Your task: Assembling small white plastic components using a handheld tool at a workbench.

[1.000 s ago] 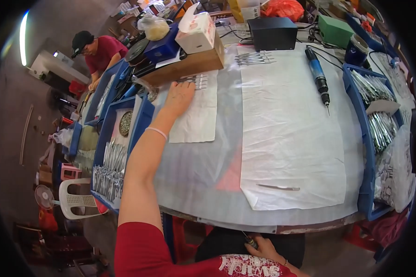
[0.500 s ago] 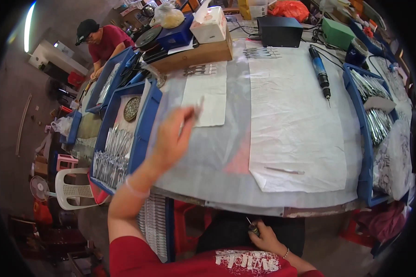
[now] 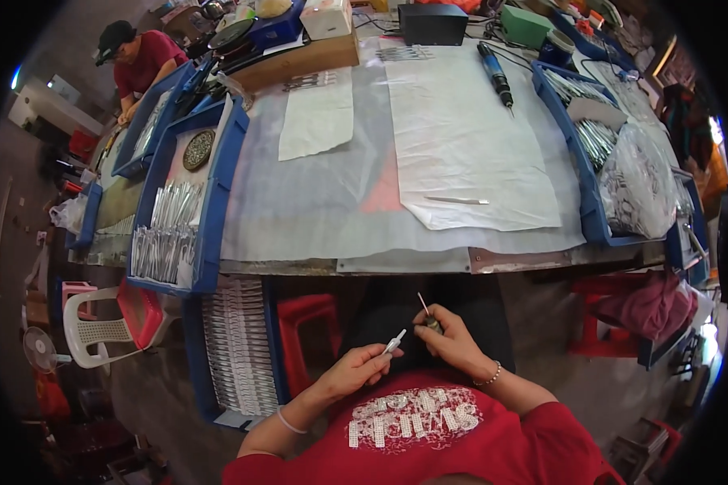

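Over my lap, just below the table edge, my left hand (image 3: 356, 369) pinches a small silvery metal piece (image 3: 395, 340) between thumb and fingers. My right hand (image 3: 455, 338) is closed round the short handle of a screwdriver (image 3: 433, 323), whose thin shaft points up. A small gap lies between the screwdriver and the metal piece. On the table, a flat metal strip (image 3: 458, 200) lies across the near end of the large white cloth (image 3: 469, 145). Small metal parts (image 3: 309, 81) sit in a row at the far end of the smaller white cloth (image 3: 319, 121).
A blue bin (image 3: 228, 186) of slim metal parts stands at left, another blue bin (image 3: 588, 206) at right. A blue-and-black electric screwdriver (image 3: 495, 74) lies at the back. Below the table are a filled blue tray (image 3: 279, 343) and a red stool (image 3: 306, 307). A co-worker (image 3: 150, 61) sits far left.
My left hand has come down from above the smaller cloth to my lap, bringing the small metal piece close to the screwdriver. The head view has tilted downward.
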`<state>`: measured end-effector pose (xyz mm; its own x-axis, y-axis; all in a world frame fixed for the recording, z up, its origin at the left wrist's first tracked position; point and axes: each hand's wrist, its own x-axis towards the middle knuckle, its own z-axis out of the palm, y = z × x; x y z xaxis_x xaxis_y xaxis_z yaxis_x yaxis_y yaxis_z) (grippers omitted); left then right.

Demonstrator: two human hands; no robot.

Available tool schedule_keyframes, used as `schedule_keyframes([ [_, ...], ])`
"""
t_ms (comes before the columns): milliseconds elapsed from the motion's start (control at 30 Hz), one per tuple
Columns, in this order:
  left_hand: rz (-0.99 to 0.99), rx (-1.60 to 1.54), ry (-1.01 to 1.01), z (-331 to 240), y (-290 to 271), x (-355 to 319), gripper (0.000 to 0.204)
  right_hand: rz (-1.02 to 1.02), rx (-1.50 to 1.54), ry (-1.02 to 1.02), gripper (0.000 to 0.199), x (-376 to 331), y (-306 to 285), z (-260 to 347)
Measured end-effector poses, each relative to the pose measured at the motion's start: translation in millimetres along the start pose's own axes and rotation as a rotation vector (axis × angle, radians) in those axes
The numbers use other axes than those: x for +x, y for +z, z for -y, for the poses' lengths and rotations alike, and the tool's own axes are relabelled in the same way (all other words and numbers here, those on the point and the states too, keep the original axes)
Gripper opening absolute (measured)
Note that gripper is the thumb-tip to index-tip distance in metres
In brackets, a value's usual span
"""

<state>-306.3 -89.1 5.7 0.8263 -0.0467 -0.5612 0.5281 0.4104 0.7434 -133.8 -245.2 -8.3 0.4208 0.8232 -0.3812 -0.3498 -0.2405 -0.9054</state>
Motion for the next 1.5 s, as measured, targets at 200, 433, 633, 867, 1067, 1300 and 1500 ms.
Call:
schedule_keyframes([
  [200,0.108,-0.008,-0.025,15.4,8.7,6.7,0.031,-0.030,0.489,0.138,0.012,-0.7,8.1,-1.7],
  [433,0.047,0.127,-0.006,10.6,6.9,9.5,0.027,0.103,0.664,0.269,0.010,12.6,8.5,-4.3],
  [633,-0.045,0.111,-0.016,10.0,9.8,13.3,0.023,0.053,0.624,0.278,0.009,14.8,12.8,4.8],
  [867,-0.093,-0.337,-0.084,14.4,-5.0,38.2,0.026,-0.086,-0.784,-0.222,0.050,-15.9,-8.7,7.3],
  [1067,-0.132,-0.268,-0.079,21.3,-3.8,50.8,0.025,0.039,-0.880,-0.347,0.037,-32.0,-16.6,27.9],
  [1300,-0.094,-0.345,-0.153,18.0,-6.5,55.9,0.021,0.059,-0.912,-0.431,0.033,-21.5,-14.1,29.8],
  [1500,-0.175,-0.203,-0.124,23.1,-1.1,56.3,0.022,0.078,-0.917,-0.413,0.034,-15.3,-14.2,24.5],
])
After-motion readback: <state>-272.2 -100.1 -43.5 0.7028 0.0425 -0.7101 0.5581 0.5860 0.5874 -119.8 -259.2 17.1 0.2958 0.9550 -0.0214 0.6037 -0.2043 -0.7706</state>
